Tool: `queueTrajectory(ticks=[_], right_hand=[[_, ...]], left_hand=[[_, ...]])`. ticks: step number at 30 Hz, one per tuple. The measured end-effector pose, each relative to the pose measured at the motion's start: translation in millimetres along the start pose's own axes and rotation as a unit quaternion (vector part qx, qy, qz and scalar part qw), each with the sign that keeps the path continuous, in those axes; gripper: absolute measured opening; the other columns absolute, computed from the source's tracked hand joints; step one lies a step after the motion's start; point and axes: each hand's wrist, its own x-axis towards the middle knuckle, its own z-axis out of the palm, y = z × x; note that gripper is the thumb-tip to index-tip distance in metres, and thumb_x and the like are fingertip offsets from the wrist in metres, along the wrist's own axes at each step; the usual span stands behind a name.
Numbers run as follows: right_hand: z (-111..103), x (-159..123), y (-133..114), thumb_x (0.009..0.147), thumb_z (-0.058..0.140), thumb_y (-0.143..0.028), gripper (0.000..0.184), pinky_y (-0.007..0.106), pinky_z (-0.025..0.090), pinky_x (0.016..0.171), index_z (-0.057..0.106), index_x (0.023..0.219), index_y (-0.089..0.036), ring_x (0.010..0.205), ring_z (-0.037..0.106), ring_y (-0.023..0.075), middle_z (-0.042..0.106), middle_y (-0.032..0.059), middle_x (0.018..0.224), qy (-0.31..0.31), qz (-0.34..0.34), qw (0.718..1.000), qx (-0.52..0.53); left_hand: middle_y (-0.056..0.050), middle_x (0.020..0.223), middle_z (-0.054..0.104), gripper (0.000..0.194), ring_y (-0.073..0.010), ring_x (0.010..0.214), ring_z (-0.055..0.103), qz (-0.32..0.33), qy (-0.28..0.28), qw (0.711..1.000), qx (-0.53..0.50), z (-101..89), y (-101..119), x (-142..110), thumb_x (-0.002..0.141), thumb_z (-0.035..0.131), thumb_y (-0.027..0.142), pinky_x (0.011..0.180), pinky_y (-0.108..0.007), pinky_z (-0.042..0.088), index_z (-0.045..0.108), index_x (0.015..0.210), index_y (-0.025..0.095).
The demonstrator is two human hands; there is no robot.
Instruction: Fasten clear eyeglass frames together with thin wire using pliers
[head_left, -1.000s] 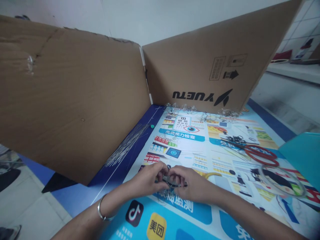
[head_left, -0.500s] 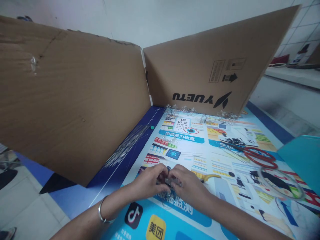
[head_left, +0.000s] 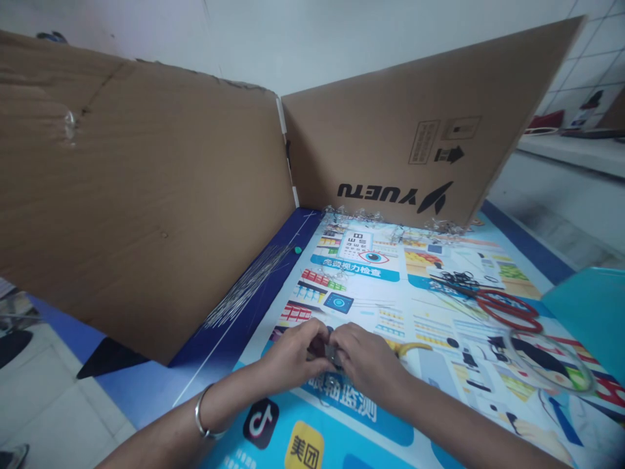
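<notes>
Our L hand (head_left: 293, 358) and R hand (head_left: 368, 365) meet fingertip to fingertip low in the frame, both w/ fingers bent and pinched on a small piece (head_left: 333, 355). It sits btwn the two sets of fingertips, just above the printed tabletop (head_left: 371, 306), mostly hidden by our fingers; we can't tell its full shape. A silver bangle (head_left: 198, 417) circles our L wrist.

Just beyond our R hand, we see a yellow curved item (head_left: 414, 347), partly covered by that hand. Farther to the R lie red-handled scissors (head_left: 481, 298), w/ a tangle of thin black loops (head_left: 461, 280) near the blades, and a clear ring (head_left: 590, 378) flat on the print closer to us. A turquoise object (head_left: 590, 306) fills the far R edge, cut off by the frame.

To our L, a bundle of thin metallic rods (head_left: 249, 286) lies on the dark blue strip alongside the L cardboard panel (head_left: 146, 195); a small green bit (head_left: 297, 250) is near its far end. The R cardboard panel (head_left: 390, 143), marked YUETU, stands at an angle to the L one, w/ clear wiry pieces (head_left: 361, 213) strewn along its foot. Behind: a pale wall (head_left: 244, 39) and, far R, a ledge w/ a bottle (head_left: 588, 111).
</notes>
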Motion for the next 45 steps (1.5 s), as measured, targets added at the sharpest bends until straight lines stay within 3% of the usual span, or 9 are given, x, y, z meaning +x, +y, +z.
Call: queueTrajectory(ticks=[9, 16, 21, 24, 27, 29, 35, 40, 45], right_hand=[[-8.9, 3.1, 2.5, 0.091, 0.038, -0.015, 0.020, 0.029, 0.038, 0.064, 0.056, 0.096, -0.021, 0.077, 0.049, 0.0173, 0.057, 0.0047, 0.083, -0.026, -0.116, 0.992, -0.041], [-9.4, 3.6, 6.4, 0.091, 0.040, -0.020, 0.020, 0.028, 0.040, 0.063, 0.060, 0.092, -0.020, 0.079, 0.051, 0.0181, 0.057, 0.0061, 0.083, -0.055, -0.106, 0.992, -0.032], [-22.1, 8.1, 10.5, 0.091, 0.039, -0.018, 0.021, 0.027, 0.041, 0.063, 0.060, 0.094, -0.020, 0.078, 0.054, 0.0168, 0.059, 0.0064, 0.086, -0.034, -0.106, 0.994, -0.011], [-34.0, 13.3, 9.9, 0.089, 0.040, -0.013, 0.021, 0.026, 0.042, 0.064, 0.059, 0.094, -0.020, 0.078, 0.055, 0.0153, 0.059, 0.0050, 0.083, 0.000, -0.113, 0.993, 0.026], [-45.1, 18.5, 7.0, 0.088, 0.042, -0.011, 0.019, 0.025, 0.043, 0.066, 0.058, 0.091, -0.021, 0.078, 0.055, 0.0145, 0.060, 0.0040, 0.082, 0.025, -0.123, 0.989, 0.076], [-51.3, 21.4, 4.6, 0.088, 0.042, -0.012, 0.019, 0.026, 0.044, 0.067, 0.059, 0.090, -0.021, 0.079, 0.056, 0.0145, 0.060, 0.0039, 0.082, 0.031, -0.126, 0.987, 0.098], [-62.5, 25.5, -3.0, 0.087, 0.041, -0.010, 0.023, 0.028, 0.047, 0.067, 0.061, 0.090, -0.022, 0.078, 0.056, 0.0153, 0.061, 0.0038, 0.081, 0.055, -0.123, 0.985, 0.111], [-61.0, 24.5, -7.3, 0.087, 0.043, -0.012, 0.021, 0.027, 0.046, 0.066, 0.062, 0.088, -0.021, 0.076, 0.056, 0.0149, 0.060, 0.0050, 0.082, 0.058, -0.118, 0.987, 0.096], [-57.9, 26.0, -13.9, 0.087, 0.045, -0.013, 0.019, 0.026, 0.045, 0.065, 0.062, 0.087, -0.022, 0.076, 0.056, 0.0148, 0.059, 0.0043, 0.081, 0.061, -0.118, 0.987, 0.092]], left_hand=[[0.002, 0.079, 0.057, 0.028, -0.0124, 0.072, 0.056, 0.000, 0.014, 1.000, -0.022, 0.7, 2.7, 1.9, 0.069, 0.068, 0.012, 0.064, -0.022, 0.042, 0.047, 0.086, 0.018], [0.002, 0.080, 0.056, 0.029, -0.0131, 0.072, 0.055, -0.005, 0.015, 0.999, -0.027, 2.7, -0.6, 0.5, 0.069, 0.070, 0.016, 0.064, -0.023, 0.042, 0.047, 0.087, 0.018], [-0.004, 0.096, 0.053, 0.035, -0.0180, 0.088, 0.051, 0.061, 0.009, 0.998, -0.012, -9.2, 1.7, 1.0, 0.069, 0.072, 0.025, 0.077, -0.029, 0.041, 0.048, 0.093, 0.018], [-0.006, 0.104, 0.051, 0.026, -0.0202, 0.098, 0.047, 0.072, 0.009, 0.993, -0.095, -12.8, 0.3, 3.1, 0.079, 0.062, 0.034, 0.085, -0.033, 0.038, 0.049, 0.096, 0.018], [-0.006, 0.105, 0.052, 0.023, -0.0184, 0.098, 0.048, 0.034, 0.002, 0.965, -0.260, -7.9, -5.1, 6.4, 0.090, 0.045, 0.040, 0.086, -0.032, 0.038, 0.051, 0.093, 0.017], [-0.006, 0.104, 0.053, 0.027, -0.0169, 0.094, 0.051, -0.012, -0.003, 0.922, -0.387, -1.7, -8.3, 8.8, 0.091, 0.042, 0.042, 0.082, -0.030, 0.040, 0.052, 0.092, 0.017], [-0.006, 0.092, 0.058, 0.026, -0.0202, 0.089, 0.060, -0.085, -0.102, 0.778, -0.614, 10.2, -5.2, 9.4, 0.075, 0.065, 0.023, 0.075, -0.034, 0.047, 0.052, 0.097, 0.018], [-0.005, 0.097, 0.059, 0.039, -0.0175, 0.082, 0.062, -0.064, -0.107, 0.755, -0.644, 17.7, -1.1, 4.0, 0.072, 0.070, 0.017, 0.068, -0.031, 0.050, 0.050, 0.106, 0.018], [0.000, 0.082, 0.057, 0.034, -0.0121, 0.069, 0.059, -0.069, -0.042, 0.772, -0.631, 29.8, -2.7, 3.1, 0.070, 0.074, 0.020, 0.055, -0.022, 0.046, 0.049, 0.094, 0.018]])
